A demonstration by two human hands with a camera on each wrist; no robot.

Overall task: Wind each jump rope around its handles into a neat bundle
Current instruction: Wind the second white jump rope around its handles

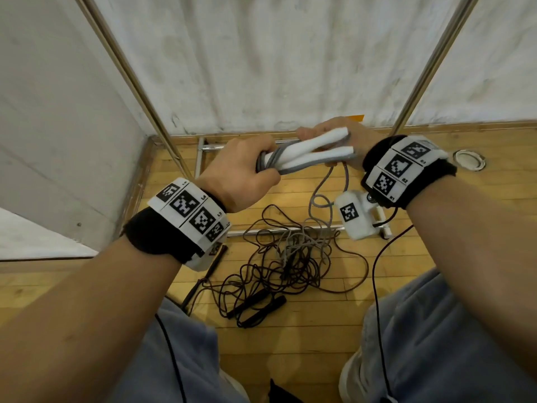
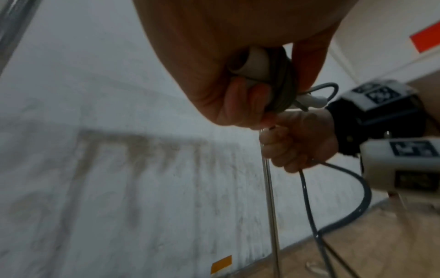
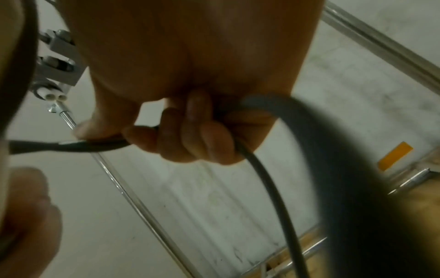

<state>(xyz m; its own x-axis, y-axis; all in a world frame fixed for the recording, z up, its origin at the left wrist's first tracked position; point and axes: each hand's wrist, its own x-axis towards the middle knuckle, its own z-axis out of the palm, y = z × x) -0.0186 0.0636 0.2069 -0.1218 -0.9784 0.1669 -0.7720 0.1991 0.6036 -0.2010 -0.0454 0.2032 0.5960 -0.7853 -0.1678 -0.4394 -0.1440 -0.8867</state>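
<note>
Left hand grips two white foam handles lying crosswise; right hand pinches trailing grey rope (slack drops floorward).

**Grey rope part-wound, dark ropes lying tangled**

White handles of the grey rope are being held together off the floor, splaying apart at the right end, w/ grey coils wrapping the left end. Loose tail is hanging down to the wood floor. Dark ropes w/ black handles are lying tangled below.
</note>
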